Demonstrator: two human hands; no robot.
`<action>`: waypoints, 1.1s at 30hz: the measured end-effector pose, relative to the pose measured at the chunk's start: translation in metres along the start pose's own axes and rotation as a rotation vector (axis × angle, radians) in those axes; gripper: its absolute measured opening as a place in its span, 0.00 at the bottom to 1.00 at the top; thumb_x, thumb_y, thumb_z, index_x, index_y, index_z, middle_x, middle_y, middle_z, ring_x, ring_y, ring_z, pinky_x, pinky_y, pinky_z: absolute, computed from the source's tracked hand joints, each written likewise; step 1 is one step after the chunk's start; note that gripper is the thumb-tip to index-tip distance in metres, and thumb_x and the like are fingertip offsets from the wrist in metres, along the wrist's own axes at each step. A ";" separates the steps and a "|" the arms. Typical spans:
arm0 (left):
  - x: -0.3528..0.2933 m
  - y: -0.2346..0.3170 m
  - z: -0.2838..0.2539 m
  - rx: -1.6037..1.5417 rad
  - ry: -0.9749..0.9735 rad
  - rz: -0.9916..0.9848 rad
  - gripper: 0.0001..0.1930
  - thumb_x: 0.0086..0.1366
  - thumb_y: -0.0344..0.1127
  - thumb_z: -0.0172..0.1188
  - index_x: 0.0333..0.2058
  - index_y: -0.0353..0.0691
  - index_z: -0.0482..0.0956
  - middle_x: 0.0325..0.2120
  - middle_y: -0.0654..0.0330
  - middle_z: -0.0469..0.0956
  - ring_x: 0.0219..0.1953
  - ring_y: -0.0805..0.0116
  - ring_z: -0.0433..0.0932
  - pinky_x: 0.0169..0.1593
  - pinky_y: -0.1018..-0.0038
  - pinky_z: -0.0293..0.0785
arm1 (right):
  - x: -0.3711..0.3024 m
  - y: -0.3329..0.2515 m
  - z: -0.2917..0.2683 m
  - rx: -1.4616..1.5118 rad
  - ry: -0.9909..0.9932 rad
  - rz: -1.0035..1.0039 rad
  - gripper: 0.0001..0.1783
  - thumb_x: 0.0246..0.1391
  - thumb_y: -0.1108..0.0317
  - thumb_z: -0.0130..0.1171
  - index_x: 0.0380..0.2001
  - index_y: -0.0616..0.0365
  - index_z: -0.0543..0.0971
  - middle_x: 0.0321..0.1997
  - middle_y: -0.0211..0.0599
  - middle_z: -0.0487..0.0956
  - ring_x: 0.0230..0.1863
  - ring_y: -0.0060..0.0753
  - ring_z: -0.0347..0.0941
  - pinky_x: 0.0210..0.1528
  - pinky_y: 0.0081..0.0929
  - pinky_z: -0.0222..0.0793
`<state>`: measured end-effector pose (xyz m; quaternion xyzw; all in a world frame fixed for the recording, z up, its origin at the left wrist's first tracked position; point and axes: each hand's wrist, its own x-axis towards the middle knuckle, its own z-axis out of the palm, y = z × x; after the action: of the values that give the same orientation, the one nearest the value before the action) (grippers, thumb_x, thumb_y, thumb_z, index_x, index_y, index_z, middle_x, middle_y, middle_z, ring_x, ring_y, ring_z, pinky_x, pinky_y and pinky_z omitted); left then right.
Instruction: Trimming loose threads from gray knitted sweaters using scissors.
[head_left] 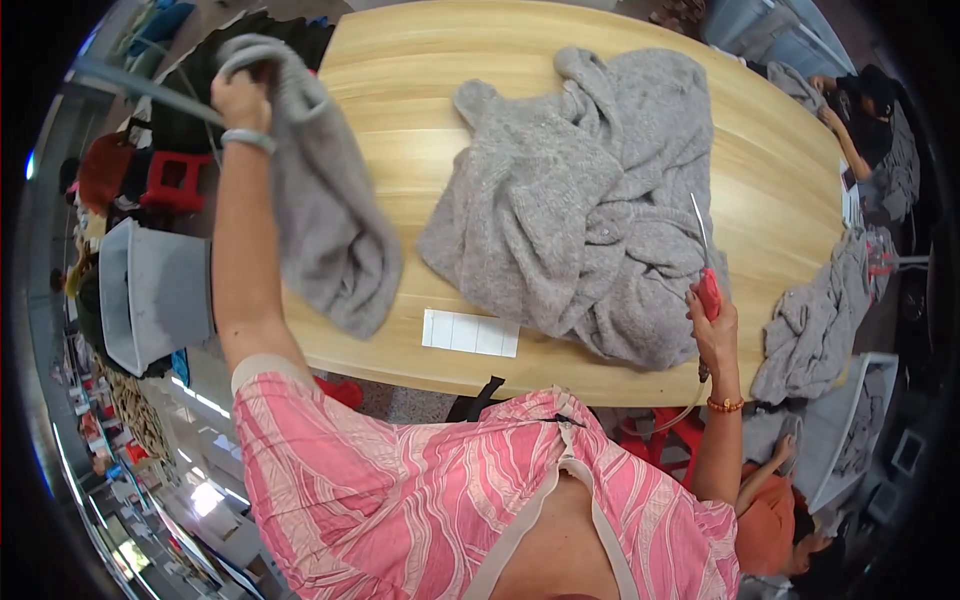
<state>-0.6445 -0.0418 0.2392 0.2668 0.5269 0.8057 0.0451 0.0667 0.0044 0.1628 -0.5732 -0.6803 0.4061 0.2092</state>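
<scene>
Gripping a limp grey knitted cloth [330, 220] by its upper end, the left hand [243, 103] that I watch remotely is at 10 o'clock, the cloth trailing toward 5 o'clock over the pale wood-grained table [400, 110], though I cannot tell whether its lower end touches. At 3 o'clock I see the right hand [713, 330], fingers closed around a red-handled tool [710, 293] whose thin metal tip points to 12 o'clock over a rumpled grey knitted heap [560, 200], with a white rectangular paper strip [470, 333] just off the heap's 7 o'clock side.
</scene>
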 end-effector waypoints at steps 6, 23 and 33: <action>-0.140 -0.118 0.128 0.314 -0.452 -0.129 0.32 0.61 0.28 0.57 0.62 0.37 0.55 0.59 0.53 0.62 0.53 0.64 0.69 0.52 0.71 0.68 | 0.017 0.017 0.015 -0.113 0.127 0.020 0.14 0.55 0.65 0.59 0.41 0.62 0.77 0.28 0.29 0.76 0.26 0.17 0.69 0.27 0.19 0.67; -0.385 -0.074 0.127 0.978 -0.840 -0.225 0.24 0.50 0.29 0.60 0.49 0.36 0.71 0.43 0.44 0.74 0.48 0.52 0.73 0.53 0.69 0.66 | 0.050 0.163 -0.007 -0.387 0.135 0.040 0.16 0.52 0.70 0.51 0.46 0.50 0.72 0.52 0.41 0.71 0.45 0.56 0.71 0.45 0.46 0.70; -0.519 -0.021 0.146 0.580 -0.431 -0.337 0.13 0.57 0.29 0.60 0.41 0.34 0.72 0.38 0.60 0.72 0.42 0.71 0.69 0.51 0.76 0.63 | 0.064 0.187 -0.103 -0.452 0.245 -0.062 0.20 0.50 0.74 0.54 0.48 0.56 0.72 0.52 0.46 0.71 0.53 0.53 0.68 0.53 0.39 0.66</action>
<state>-0.1359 -0.0957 0.0669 0.3412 0.7475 0.5303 0.2089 0.2417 0.0998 0.0634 -0.6292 -0.7406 0.1647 0.1691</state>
